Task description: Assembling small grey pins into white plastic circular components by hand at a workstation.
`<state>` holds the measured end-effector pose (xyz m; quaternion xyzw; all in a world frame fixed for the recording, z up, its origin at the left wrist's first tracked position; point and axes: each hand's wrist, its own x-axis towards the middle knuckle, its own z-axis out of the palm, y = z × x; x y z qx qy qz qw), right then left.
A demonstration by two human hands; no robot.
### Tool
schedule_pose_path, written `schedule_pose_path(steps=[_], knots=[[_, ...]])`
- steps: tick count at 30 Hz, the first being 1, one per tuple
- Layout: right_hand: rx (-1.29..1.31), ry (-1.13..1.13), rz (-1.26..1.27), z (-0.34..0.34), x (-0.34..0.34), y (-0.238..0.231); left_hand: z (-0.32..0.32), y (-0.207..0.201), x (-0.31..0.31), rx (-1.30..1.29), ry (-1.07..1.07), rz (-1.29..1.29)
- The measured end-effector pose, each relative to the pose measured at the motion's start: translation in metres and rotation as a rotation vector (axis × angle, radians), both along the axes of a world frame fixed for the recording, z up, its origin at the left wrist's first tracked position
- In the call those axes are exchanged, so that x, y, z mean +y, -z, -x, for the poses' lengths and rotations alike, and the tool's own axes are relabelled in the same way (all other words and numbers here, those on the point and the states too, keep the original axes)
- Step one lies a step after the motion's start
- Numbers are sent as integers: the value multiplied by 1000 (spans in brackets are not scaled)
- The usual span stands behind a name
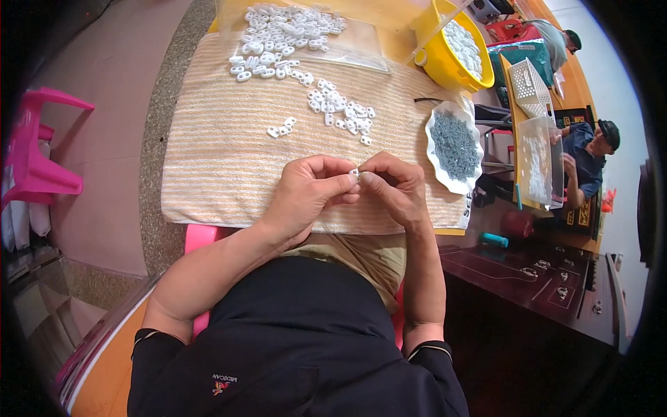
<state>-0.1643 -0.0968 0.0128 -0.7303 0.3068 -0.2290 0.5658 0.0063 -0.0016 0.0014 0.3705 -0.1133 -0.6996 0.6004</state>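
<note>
Over the near part of the striped towel, my left hand (306,191) pinches a small white plastic piece (354,174) with holes between thumb and fingertips. My right hand (399,187) is closed too, its thumb and forefinger meeting at the right side of that piece. Whatever its fingertips grip is too small to make out. Just beyond my hands lie a few loose white pieces (281,128) and a scattered group of similar two-holed pieces (340,108). To the right, a white scalloped dish (431,149) holds many tiny grey parts (455,146).
A large heap of white pieces (288,31) lies by a clear plastic tray (354,52) at the far side. A yellow basin (434,66) of white pieces stands far right. Pink stools (45,149) are at left. Another person (583,160) sits at a table on the right.
</note>
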Motion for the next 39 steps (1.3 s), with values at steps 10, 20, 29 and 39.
schedule_pose_path(steps=[10, 20, 29, 39], knots=[[-15, -28, 10, -1, -1, 6, 1, 0, 2, 19, -53, -31], [-30, -31, -14, -1, 2, 6, 3, 1, 3, -66, -28, -9], [-82, -10, -162, 1, 1, 7, 2, 1, 1, -36, -13, -1], [-53, 50, -224, 9, -3, 6, 1, -1, 1, -31, -16, -26]])
